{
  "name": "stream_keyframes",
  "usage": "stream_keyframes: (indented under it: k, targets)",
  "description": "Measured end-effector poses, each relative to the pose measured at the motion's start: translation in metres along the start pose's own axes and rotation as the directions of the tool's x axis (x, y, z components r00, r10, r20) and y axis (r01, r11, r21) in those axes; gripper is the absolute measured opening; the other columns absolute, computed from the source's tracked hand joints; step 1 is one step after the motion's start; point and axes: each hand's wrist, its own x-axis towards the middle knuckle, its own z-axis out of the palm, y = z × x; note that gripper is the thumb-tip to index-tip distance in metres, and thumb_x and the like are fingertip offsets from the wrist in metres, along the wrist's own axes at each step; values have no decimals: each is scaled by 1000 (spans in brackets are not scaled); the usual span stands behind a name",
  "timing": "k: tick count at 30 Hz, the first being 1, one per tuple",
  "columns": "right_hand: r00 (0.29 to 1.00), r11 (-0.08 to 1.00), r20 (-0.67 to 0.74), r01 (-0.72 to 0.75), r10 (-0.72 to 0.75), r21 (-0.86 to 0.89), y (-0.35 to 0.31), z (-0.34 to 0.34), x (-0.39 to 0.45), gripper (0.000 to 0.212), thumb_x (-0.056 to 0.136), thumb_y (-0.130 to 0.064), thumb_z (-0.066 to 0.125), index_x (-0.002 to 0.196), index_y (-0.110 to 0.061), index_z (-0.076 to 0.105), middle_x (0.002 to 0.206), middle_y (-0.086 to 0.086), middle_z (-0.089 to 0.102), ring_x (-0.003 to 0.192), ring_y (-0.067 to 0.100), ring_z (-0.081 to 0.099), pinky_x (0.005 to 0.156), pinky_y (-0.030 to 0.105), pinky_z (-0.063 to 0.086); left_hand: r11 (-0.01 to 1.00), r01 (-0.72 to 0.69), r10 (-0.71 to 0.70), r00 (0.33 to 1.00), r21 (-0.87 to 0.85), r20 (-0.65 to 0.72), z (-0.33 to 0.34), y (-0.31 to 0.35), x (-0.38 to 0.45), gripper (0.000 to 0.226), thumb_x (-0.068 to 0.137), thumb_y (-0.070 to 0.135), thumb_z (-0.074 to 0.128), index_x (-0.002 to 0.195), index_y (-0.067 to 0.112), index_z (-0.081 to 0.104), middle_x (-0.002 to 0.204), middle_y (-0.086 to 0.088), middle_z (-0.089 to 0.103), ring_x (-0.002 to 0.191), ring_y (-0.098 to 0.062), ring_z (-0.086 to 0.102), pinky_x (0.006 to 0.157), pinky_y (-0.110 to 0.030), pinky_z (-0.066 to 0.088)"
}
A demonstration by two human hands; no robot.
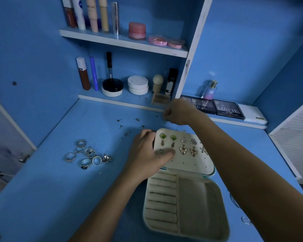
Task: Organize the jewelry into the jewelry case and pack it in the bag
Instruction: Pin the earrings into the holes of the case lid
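Centrally on the blue surface (77, 189) lies the open jewelry case (185, 205), its base toward the near edge and its lid panel (185, 159) tilted up toward the far edge. The base shows a column of ring rolls (162, 199) on its left and a plain compartment (198, 205) on its right. Pinned to the lid panel are two green earrings (168, 137), two triangular earrings (189, 140) and two butterfly earrings (188, 151); a further piece at the panel's right edge is partly hidden by the right forearm.

The left hand (147, 152) grips the left edge of the lid panel, fingers curled behind it and the thumb (166, 155) pressing on its front face beside a small earring (161, 151). The right hand (179, 111) is held beyond the case's far edge, near the back ledge of the surface, fingers curled closed; whether they pinch a small item cannot be told.

A cluster of silver rings (87, 154) lies to the left of the case, well apart from both hands. Small loose studs (128, 126) are scattered between the rings and the far edge, just beyond the left hand. Cosmetics stand on the shelves (122, 41) behind, and eyeshadow palettes (227, 110) rest on the back ledge to the right.
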Motion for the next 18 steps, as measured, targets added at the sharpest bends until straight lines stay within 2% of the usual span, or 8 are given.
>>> stream_keyframes:
  k: [4, 7, 10, 12, 15, 18]
  targets:
    - [1000, 998, 24, -8, 9, -67, -5, -3, 0, 20, 92, -32, 58, 101, -26, 75, 105, -1, 69, 95, 23, 66, 72, 31, 54, 1000, -10, 10, 1000, 5, -8, 0, -1, 0, 38, 67, 56, 64, 96, 31, 62, 109, 21, 44, 111, -2, 40, 94, -27, 41]
    - [999, 994, 43, 1, 4, -105, -11, -5, -1, 19, 90, -19, 51, 82, -18, 67, 90, 1, 64, 81, 23, 62, 57, 27, 43, 1000, -8, 8, 1000, -4, -11, 0, -1, 0, 39, 66, 56, 65, 96, 31, 62, 109, 22, 44, 112, -4, 43, 97, -32, 43]
    - [998, 990, 59, -8, 17, -141, -15, -4, -3, 26, 91, -11, 45, 66, -17, 43, 72, -2, 48, 72, 22, 52, 59, 29, 39, 1000, -8, 8, 1000, -6, -14, 0, -1, 0, 42, 66, 57, 66, 98, 30, 63, 110, 21, 44, 113, -6, 44, 98, -35, 44]
    - [998, 993, 68, -4, 12, -120, -14, -5, -4, 30, 93, -13, 45, 64, -19, 37, 70, -3, 43, 72, 22, 49, 62, 30, 40, 1000, -3, 3, 1000, -8, -9, 0, -1, 0, 43, 66, 57, 65, 100, 30, 63, 111, 21, 44, 114, -6, 44, 99, -36, 43]
    - [1000, 1000, 16, 0, 0, -7, -10, -6, -6, 22, 89, -18, 50, 68, -15, 52, 74, 2, 54, 72, 25, 54, 55, 27, 40, 1000, 1, -1, 1000, -7, -2, -1, 0, -1, 43, 66, 57, 65, 100, 30, 62, 111, 21, 44, 114, -5, 43, 99, -36, 43]
    - [993, 980, -114, 33, -10, 195, 1, -6, -10, 10, 82, -15, 60, 75, -8, 64, 80, 7, 66, 78, 28, 63, 61, 30, 51, 1000, 7, -7, 1000, -14, 0, -2, 0, -2, 41, 67, 56, 65, 98, 30, 62, 112, 22, 43, 115, -3, 41, 98, -32, 41]
